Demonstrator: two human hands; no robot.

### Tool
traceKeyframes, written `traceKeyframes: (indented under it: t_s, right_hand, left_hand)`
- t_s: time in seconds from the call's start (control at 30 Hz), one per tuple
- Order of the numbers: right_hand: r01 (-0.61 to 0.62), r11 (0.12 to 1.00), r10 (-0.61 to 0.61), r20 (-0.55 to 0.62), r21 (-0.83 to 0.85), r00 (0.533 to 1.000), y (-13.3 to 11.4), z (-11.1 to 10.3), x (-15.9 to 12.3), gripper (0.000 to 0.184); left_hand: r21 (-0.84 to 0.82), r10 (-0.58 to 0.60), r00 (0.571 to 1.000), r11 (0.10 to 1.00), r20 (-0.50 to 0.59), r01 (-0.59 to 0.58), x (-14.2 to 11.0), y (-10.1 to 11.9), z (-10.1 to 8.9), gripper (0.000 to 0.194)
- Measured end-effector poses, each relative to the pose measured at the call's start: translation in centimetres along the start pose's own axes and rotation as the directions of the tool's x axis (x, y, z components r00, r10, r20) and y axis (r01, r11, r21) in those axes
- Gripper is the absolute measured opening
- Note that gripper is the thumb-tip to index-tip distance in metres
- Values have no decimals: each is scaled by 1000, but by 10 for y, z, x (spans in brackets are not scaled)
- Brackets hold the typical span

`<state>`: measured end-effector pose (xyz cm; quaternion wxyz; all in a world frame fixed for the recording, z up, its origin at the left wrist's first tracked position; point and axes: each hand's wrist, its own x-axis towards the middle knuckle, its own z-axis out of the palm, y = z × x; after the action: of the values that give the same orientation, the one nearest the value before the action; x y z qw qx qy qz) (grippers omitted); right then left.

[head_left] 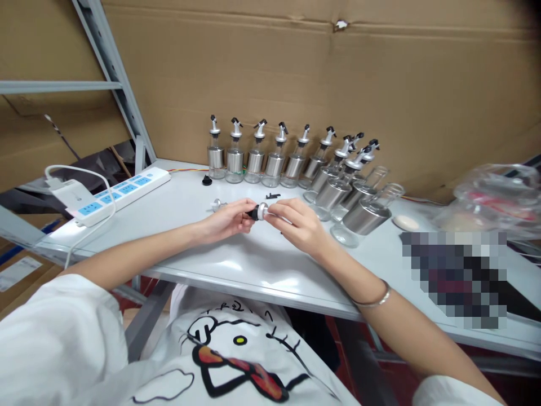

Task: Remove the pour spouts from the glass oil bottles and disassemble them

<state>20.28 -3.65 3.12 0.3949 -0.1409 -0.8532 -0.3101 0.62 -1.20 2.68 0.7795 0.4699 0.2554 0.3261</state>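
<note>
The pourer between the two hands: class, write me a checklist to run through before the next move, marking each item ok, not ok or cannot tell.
1. Left hand and right hand both on the pourer: ok.
2. Pourer fully assembled: cannot tell, fingers cover part of it.
3. Black lever piece on the table, beyond the hands: ok.
4. Back-row bottles standing upright: ok.
5. Every bottle topped: not ok, the front right bottle and the one just behind it have bare necks.
</note>
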Motion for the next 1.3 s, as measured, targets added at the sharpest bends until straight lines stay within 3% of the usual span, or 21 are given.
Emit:
traceKeyframes:
  t_s: [0.23,0.37,0.43,0.5,0.57,0.6,0.67,0.77,0.9,1.0,1.07,1.17,1.3]
  right_hand:
    - [-65,996,64,24,54,998,2,0,-5,22]
    - [-259,958,257,36,122,966,3,4,-7,14]
    - [-370,909,363,74,192,929,2,7,-8,10]
    - [-482,837,460,141,259,876,1,10,-9,12]
    - [-581,754,537,222,308,814,0,10,-8,14]
    - [-624,711,567,261,325,782,-1,10,-7,15]
    - [-696,623,608,338,357,718,-3,8,-4,19]
    - [-797,436,646,471,418,601,-5,4,1,24]
    - [-845,55,604,656,531,452,-6,3,7,34]
    - [-810,-219,492,778,545,391,-7,4,9,39]
    - [-779,-355,439,828,517,349,-7,6,8,42]
    - [-755,-453,413,862,474,293,-7,6,7,44]
    - [-783,-447,365,888,432,281,-8,5,8,50]
  left_hand:
    - [102,82,997,991,-10,-81,0,-2,-3,24]
    - [332,299,954,899,13,-286,3,-3,-9,28]
    - [543,467,880,718,90,-436,5,-2,-15,25]
    - [699,587,774,450,239,-557,6,-1,-21,19]
    - [754,626,686,229,371,-616,5,0,-25,10]
    - [767,624,669,167,404,-620,5,0,-27,6]
    - [802,608,682,122,405,-585,3,-1,-28,3]
    - [843,578,737,148,350,-517,0,-1,-27,6]
    - [848,580,760,209,294,-487,-3,-1,-24,9]
    - [848,554,754,148,355,-508,-4,1,-23,15]
    - [844,538,740,94,403,-528,-4,1,-23,18]
    - [838,536,726,61,431,-543,-4,1,-25,19]
    - [823,531,733,110,426,-558,-3,0,-26,14]
